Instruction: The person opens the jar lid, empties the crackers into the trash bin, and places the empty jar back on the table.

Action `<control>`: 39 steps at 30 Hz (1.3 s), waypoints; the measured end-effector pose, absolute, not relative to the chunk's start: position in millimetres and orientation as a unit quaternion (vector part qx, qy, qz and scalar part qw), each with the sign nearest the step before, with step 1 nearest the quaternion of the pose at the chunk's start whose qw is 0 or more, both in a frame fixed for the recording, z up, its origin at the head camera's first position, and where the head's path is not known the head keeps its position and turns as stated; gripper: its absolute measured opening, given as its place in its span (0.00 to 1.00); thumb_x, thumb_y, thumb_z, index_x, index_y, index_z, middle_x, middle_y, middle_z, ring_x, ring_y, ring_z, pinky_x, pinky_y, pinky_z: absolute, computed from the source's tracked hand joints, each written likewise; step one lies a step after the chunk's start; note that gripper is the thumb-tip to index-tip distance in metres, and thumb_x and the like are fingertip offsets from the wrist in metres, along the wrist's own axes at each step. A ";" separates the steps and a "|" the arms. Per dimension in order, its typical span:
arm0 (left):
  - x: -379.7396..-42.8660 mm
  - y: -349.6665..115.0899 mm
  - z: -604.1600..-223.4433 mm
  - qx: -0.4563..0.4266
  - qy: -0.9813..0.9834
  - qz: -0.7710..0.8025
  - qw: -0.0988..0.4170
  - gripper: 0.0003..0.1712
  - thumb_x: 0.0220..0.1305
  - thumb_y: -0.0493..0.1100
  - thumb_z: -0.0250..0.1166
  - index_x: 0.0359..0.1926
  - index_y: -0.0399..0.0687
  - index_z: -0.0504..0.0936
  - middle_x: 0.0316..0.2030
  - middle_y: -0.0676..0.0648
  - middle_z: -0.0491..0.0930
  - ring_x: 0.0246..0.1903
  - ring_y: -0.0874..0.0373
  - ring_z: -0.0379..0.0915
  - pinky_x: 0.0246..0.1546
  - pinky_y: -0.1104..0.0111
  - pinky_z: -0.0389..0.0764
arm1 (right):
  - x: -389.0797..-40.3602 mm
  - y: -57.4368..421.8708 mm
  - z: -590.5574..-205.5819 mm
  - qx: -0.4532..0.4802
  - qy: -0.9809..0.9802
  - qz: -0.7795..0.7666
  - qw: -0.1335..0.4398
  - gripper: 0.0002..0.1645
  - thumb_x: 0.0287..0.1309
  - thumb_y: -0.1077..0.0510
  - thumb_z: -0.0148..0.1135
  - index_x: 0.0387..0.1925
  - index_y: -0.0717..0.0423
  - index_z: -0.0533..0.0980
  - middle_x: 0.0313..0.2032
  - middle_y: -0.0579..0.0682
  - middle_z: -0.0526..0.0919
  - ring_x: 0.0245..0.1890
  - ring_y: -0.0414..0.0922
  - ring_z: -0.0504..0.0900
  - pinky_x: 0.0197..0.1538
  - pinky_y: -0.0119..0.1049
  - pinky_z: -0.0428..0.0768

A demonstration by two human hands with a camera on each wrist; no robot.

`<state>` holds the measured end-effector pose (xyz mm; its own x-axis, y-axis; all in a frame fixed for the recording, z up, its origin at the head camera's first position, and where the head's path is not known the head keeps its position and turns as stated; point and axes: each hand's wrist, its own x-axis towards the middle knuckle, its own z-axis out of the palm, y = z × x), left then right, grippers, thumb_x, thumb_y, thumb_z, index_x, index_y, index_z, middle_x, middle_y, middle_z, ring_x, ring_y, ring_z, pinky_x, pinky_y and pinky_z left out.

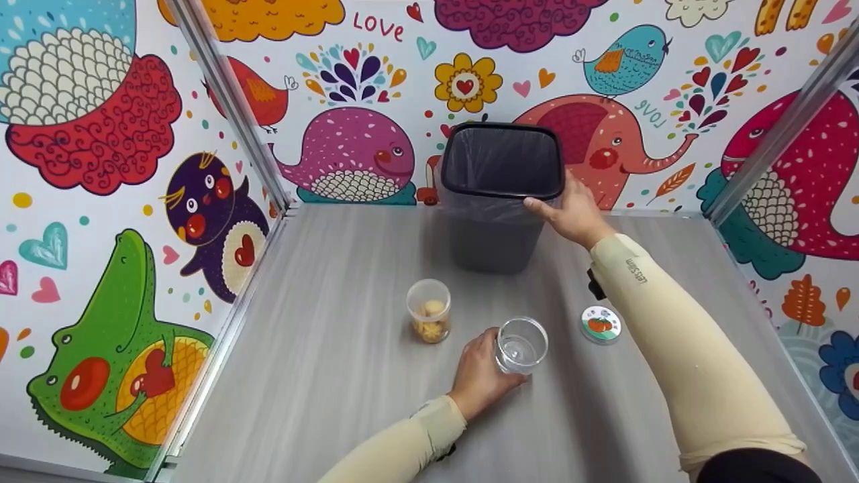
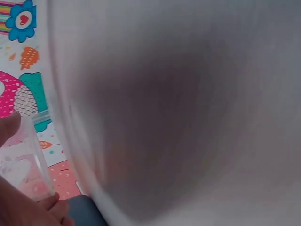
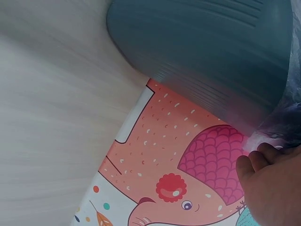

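My left hand (image 1: 484,376) grips a clear plastic jar (image 1: 521,343) from its left side, over the middle front of the table. The jar's round mouth faces up and nothing shows inside it. In the left wrist view the thumb and fingers curve around the see-through jar (image 2: 23,165). At the back, my right hand (image 1: 574,209) holds the right front corner of a dark grey trash bin (image 1: 496,241), its thumb on the black rim. A clear bag lines the bin. The right wrist view has the fingers (image 3: 258,162) bent against the crinkled bag (image 3: 284,120) below the rim.
Left of the held jar stands another clear jar (image 1: 429,312) with yellow cookies in it. A round lid (image 1: 600,325) with a tomato picture lies to the right, near the right forearm. Printed wall panels (image 1: 362,154) border the grey table (image 1: 322,302) at the back and sides.
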<state>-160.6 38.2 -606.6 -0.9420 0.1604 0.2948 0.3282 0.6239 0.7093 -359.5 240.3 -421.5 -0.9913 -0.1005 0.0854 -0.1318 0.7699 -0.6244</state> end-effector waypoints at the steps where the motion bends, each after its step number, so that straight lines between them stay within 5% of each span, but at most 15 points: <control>1: -162.7 39.5 -608.6 -0.137 -0.897 -0.406 0.105 0.50 0.31 0.52 0.85 0.58 0.42 0.74 0.49 0.46 0.82 0.51 0.50 0.76 0.55 0.59 0.74 | -359.3 240.5 -421.3 0.062 -0.941 0.332 0.023 0.71 0.53 0.24 0.60 0.78 0.62 0.39 0.74 0.69 0.49 0.74 0.64 0.47 0.72 0.61 0.47; 12: -183.4 49.6 -619.8 -0.139 -0.899 -0.392 0.136 0.49 0.30 0.50 0.86 0.56 0.40 0.76 0.46 0.44 0.83 0.47 0.50 0.79 0.52 0.59 0.77 | -358.3 240.1 -419.7 0.070 -0.940 0.333 0.033 0.68 0.54 0.26 0.62 0.77 0.62 0.42 0.73 0.69 0.53 0.73 0.64 0.49 0.72 0.61 0.49; 39: -216.9 82.9 -608.0 -0.115 -0.932 -0.336 0.073 0.49 0.38 0.55 0.83 0.63 0.47 0.74 0.50 0.48 0.82 0.51 0.52 0.77 0.55 0.63 0.75 | -360.2 239.6 -422.3 0.070 -0.940 0.331 0.042 0.67 0.55 0.26 0.62 0.78 0.59 0.42 0.73 0.67 0.54 0.72 0.63 0.52 0.72 0.60 0.50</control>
<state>-216.9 82.9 -608.0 -0.9632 0.1649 0.2124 0.2625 0.7478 0.6099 -360.2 239.6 -422.3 -0.9868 -0.1033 0.1248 -0.1587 0.7718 -0.6157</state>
